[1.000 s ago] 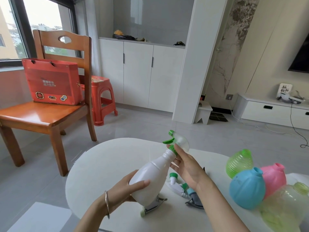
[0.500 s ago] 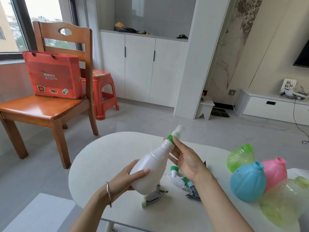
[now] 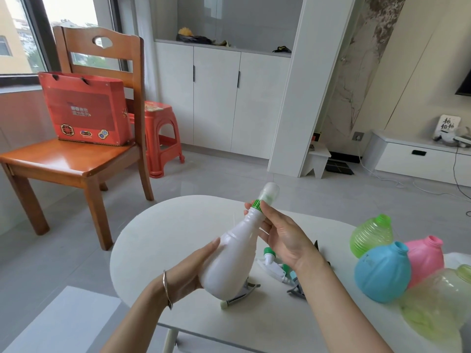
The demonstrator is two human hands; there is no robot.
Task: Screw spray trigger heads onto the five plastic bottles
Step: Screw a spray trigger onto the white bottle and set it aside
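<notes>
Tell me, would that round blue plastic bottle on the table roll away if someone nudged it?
Probably. The round blue plastic bottle lies on its side with a ball-like body, so it would likely roll, though the pink plastic bottle close behind it may stop it. It has no cap and looks empty, so it is probably light, and its thin plastic may flex when squeezed.

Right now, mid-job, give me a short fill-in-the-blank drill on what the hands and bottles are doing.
1. The left hand holds the body of the ____ bottle.
2. The right hand pinches the ____ collar at that bottle's neck.
3. The pink bottle has ____ spray head on it.
4. Loose spray heads lie on the ____ under the hands.

Missing words: white; green; no; table
</notes>
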